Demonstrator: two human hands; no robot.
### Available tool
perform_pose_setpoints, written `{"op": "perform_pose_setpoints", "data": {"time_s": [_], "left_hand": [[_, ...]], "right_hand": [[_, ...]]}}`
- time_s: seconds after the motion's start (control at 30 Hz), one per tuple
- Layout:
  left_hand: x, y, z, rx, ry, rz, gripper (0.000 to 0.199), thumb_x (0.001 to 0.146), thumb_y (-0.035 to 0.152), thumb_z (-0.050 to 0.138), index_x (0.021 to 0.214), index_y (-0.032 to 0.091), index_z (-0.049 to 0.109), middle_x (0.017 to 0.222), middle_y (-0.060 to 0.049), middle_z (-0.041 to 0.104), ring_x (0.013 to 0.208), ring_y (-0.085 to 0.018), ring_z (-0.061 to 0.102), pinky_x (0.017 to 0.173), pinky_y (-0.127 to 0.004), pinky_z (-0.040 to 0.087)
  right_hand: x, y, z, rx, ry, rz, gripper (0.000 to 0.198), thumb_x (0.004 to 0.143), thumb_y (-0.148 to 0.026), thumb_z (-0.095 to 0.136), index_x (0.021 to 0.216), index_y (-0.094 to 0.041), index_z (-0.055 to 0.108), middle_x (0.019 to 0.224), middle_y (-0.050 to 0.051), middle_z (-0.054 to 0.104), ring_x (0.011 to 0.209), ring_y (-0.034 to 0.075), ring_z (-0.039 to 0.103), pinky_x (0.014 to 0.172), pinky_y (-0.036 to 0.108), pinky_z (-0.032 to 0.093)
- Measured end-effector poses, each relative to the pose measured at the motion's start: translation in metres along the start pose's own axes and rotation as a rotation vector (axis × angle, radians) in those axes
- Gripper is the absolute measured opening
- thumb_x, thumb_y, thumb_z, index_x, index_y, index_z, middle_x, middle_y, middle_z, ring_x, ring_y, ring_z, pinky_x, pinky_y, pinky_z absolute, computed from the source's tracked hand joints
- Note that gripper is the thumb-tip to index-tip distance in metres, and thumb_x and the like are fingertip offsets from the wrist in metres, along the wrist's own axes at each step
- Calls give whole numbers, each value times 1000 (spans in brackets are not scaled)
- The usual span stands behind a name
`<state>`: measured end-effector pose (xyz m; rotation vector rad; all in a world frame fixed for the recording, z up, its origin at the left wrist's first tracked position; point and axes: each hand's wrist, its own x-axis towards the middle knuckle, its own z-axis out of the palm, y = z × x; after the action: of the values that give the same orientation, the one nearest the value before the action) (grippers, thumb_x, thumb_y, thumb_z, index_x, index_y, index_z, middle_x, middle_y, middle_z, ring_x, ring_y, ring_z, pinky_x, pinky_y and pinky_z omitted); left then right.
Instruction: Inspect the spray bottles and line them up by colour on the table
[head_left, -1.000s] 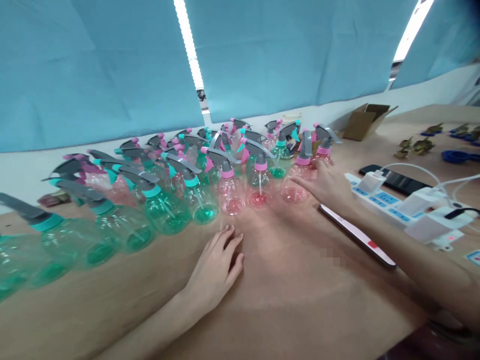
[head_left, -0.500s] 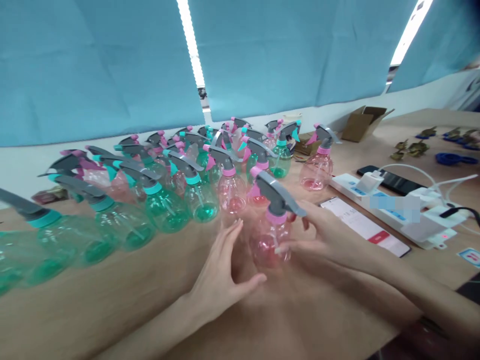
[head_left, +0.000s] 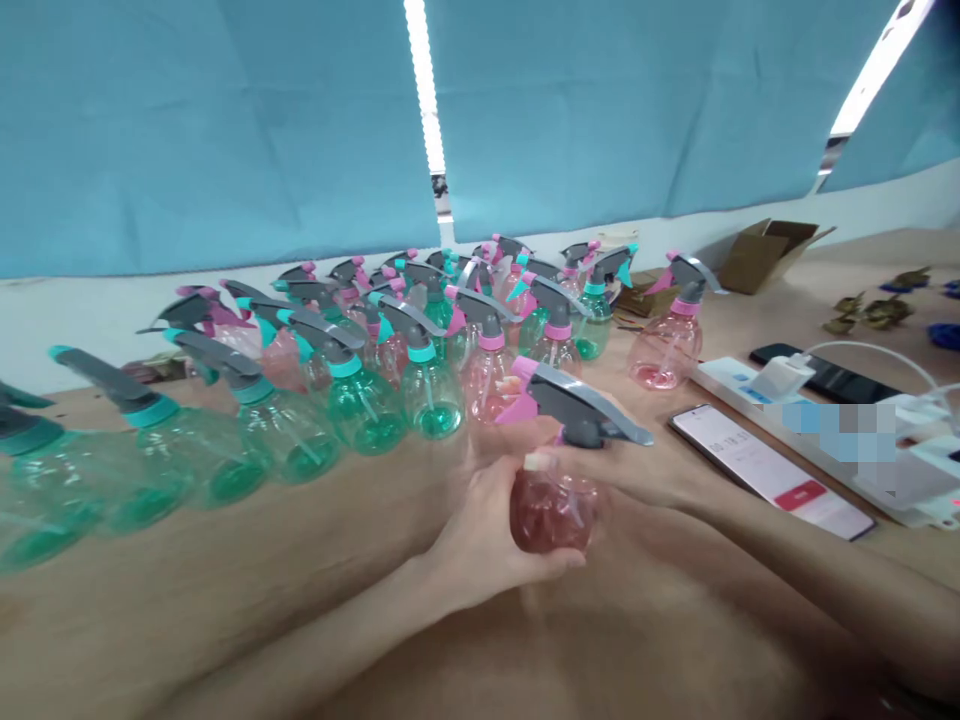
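A pink clear spray bottle with a grey and pink trigger head stands upright before me, some liquid inside. My left hand is wrapped round the left side of its body, thumb across the front. My right hand comes from the right and grips the neck just below the head, its thumb across the front; it covers most of the pink collar. Just behind are more bottles, among them a pink one and a green one.
Rows of green and pink spray bottles fill the left and back of the table. At right lie a phone with a lit screen, a white power strip with chargers, and a black phone. An open cardboard box stands behind.
My left hand has gone from open beside the bottle to closed round its body. My right hand has moved from the bottle's side up to the neck. The view has shifted slightly left.
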<state>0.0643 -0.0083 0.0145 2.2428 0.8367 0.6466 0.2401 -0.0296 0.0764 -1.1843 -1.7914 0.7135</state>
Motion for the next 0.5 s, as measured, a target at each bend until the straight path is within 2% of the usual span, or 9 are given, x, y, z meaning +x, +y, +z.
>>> {"op": "perform_pose_setpoints", "data": {"time_s": [0.1,0.3,0.4,0.5], "left_hand": [[4,0,2,5,8,25,73,59,42,84,118,18,48,116,-12,59,112,-35,55,96,-52,44],[9,-4,3,-17,-39,7,91,56,43,85,132,16,41,126,-16,55,115,-37,53,99,-53,41],[9,-7,0,0,-79,16,94,58,48,84,135,17,39,122,-15,57,114,-37,54,98,-53,42],[6,-11,-5,65,-104,72,96,60,55,82,138,20,37,124,-13,58,115,-36,53,98,-54,41]], "right_hand": [[3,-2,2,34,18,-22,23,80,-46,62,93,-27,63,82,0,64,77,19,61,66,34,52],[3,0,-1,44,-30,-38,24,85,-50,54,90,-28,63,81,0,65,76,20,62,67,35,52],[4,6,1,12,-6,-18,26,88,-50,50,93,-28,63,76,-1,64,73,19,62,68,35,51],[5,11,3,-26,35,-23,30,87,-53,49,86,-27,62,66,-2,60,65,18,58,63,33,50]]}}
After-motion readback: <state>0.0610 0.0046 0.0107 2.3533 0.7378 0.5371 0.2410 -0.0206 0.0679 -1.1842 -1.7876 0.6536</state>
